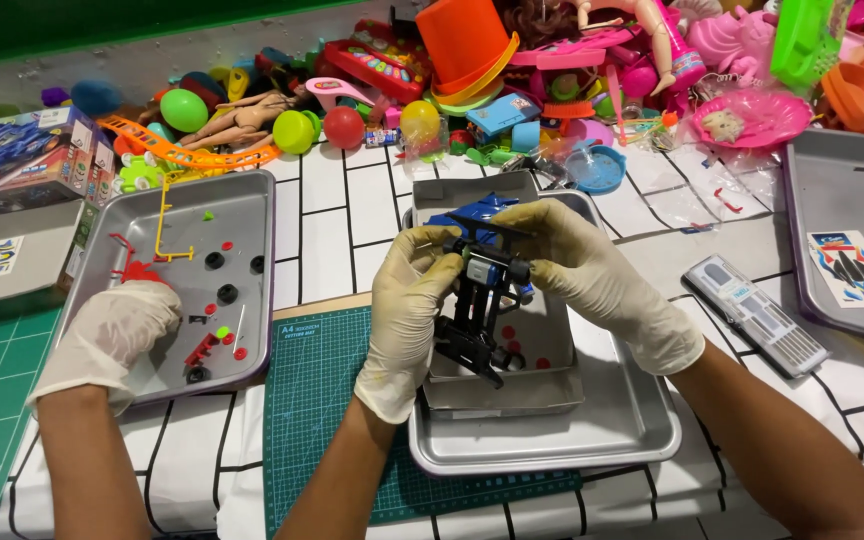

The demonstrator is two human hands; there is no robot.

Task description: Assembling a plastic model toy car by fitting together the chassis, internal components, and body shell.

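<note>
Your left hand (407,320) and right hand (592,275) both grip the toy car (480,290); keep it steady above the tray (632,420).

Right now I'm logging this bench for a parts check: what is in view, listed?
toy car chassis: one, black and blue, held above the centre tray
centre tray: one, silver, holds a smaller tray
left tray: one, silver, small red and black parts
cutting mat: one, green, under centre tray
toy pile: many, mixed colours, far edge
co-worker's hand: one, gloved, in left tray
hands: left, right, gloved, gripping the chassis
</note>
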